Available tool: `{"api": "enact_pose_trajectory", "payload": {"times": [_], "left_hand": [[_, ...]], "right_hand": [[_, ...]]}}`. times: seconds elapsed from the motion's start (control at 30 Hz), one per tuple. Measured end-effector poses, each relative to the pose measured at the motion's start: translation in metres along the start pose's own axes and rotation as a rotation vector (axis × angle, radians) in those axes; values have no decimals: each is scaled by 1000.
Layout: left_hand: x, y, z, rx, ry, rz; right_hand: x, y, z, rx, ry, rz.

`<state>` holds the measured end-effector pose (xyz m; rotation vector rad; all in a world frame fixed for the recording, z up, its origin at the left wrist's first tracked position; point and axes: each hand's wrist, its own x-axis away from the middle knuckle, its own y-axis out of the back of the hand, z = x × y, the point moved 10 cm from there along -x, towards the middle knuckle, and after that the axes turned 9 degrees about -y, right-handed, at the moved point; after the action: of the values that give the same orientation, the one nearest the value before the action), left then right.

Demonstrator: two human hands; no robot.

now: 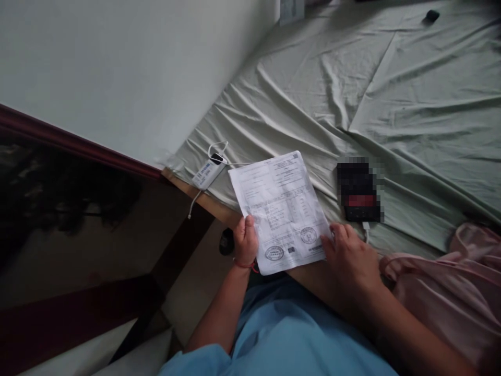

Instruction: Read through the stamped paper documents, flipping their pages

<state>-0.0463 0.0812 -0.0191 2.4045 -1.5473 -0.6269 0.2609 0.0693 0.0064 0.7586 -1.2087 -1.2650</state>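
Observation:
A printed sheet of paper with two round ink stamps near its lower edge lies tilted in front of me, over the edge of a cloth-covered surface. My left hand, a red string at its wrist, pinches the sheet's left edge with the thumb on top. At the lower right edge is my right hand, its thumb and bent fingers closed on the paper; the fingertips beneath are hidden. Just beyond the right hand rests a dark, pixelated device with a white cable plug at its near end.
A white power strip with a black plug and white cord lies left of the paper. Pink cloth is bunched at right. The wrinkled pale sheet meets a white wall. A small black object sits far off.

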Motion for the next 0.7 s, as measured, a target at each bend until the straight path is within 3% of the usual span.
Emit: {"api": "enact_pose_trajectory", "payload": {"times": [0.17, 0.47, 0.7], "left_hand": [[0, 0, 0, 5, 4, -17], [-1, -11, -12, 311, 135, 9], [-1, -14, -14, 399, 147, 18]], "right_hand": [[-1, 2, -3, -59, -6, -17], [4, 22, -2, -70, 28, -142], [10, 34, 1, -62, 38, -127]]}}
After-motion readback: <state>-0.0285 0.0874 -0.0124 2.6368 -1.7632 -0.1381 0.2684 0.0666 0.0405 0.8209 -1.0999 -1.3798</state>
